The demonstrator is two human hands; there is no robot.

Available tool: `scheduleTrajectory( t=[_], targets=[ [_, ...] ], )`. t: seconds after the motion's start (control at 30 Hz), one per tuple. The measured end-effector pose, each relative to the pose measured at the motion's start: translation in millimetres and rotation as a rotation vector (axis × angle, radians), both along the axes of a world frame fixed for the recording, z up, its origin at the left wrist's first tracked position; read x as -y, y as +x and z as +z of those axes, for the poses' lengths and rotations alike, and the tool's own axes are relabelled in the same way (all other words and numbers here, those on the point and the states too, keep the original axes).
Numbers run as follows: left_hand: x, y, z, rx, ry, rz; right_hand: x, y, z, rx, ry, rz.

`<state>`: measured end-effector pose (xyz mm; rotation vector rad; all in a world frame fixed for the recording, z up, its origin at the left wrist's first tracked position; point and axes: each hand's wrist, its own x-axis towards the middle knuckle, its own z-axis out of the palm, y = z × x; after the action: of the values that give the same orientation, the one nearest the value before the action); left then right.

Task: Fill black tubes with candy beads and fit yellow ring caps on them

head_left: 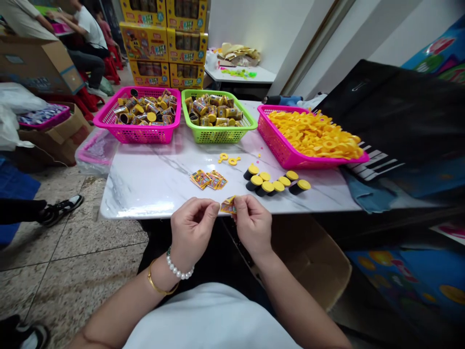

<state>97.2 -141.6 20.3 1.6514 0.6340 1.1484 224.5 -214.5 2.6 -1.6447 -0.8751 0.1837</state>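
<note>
Between thumb and fingers, my right hand pinches a small printed yellow label above the table's front edge. My left hand is closed in a pinch right beside the label's left edge; what its fingertips hold, if anything, is hidden. Just beyond the hands lie small stacks of printed labels. To their right stand several black tubs with yellow lids, grouped close together. Two yellow plastic ring pieces rest farther back on the white table.
Along the back stand a pink basket and a green basket of labelled tubs. A pink basket of yellow ring pieces is at right. Yellow boxes are stacked behind. An open carton sits below; people are at far left.
</note>
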Motion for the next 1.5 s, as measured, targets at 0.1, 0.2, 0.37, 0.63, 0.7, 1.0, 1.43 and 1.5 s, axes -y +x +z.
scheduleTrajectory(
  t=[0.1, 0.2, 0.37, 0.63, 0.7, 1.0, 1.43, 1.5],
  targets=[
    [0.4, 1.5, 0.0, -0.031, 0.009, 0.005, -0.2, -1.3, -1.1, 0.04, 0.006, 0.004],
    [0.4, 1.9, -0.1, -0.07, -0.006, 0.018, -0.2, -2.0, -2.6, 0.077, 0.003, 0.014],
    [-4.2, 6.1, -6.5, -0.063, 0.041, 0.019, -0.7, -3.2, -4.4, 0.163, 0.022, 0.046],
    [-17.8, 11.6, -2.0, -0.071, -0.31, -0.05, -3.0, -3.5, -2.2, 0.387, 0.027, 0.096],
    [-19.9, 11.6, 0.7, -0.1, -0.486, -0.122, 1.6, 5.3, 1.5, 0.436, 0.036, 0.12],
    [-27.3, 18.2, 7.3, -0.095, -1.024, -0.444, 46.5, 110.6, 11.4, 0.967, -0.529, -0.39],
    [-27.1, 33.3, 7.1, -0.042, -1.069, -0.484, 38.6, 122.9, 18.5, 1.133, -0.59, -0.172],
    [-28.5, 34.2, 8.2, -0.035, -1.071, -0.484, 40.2, 127.3, 20.1, 1.136, -0.574, -0.145]
  ],
)
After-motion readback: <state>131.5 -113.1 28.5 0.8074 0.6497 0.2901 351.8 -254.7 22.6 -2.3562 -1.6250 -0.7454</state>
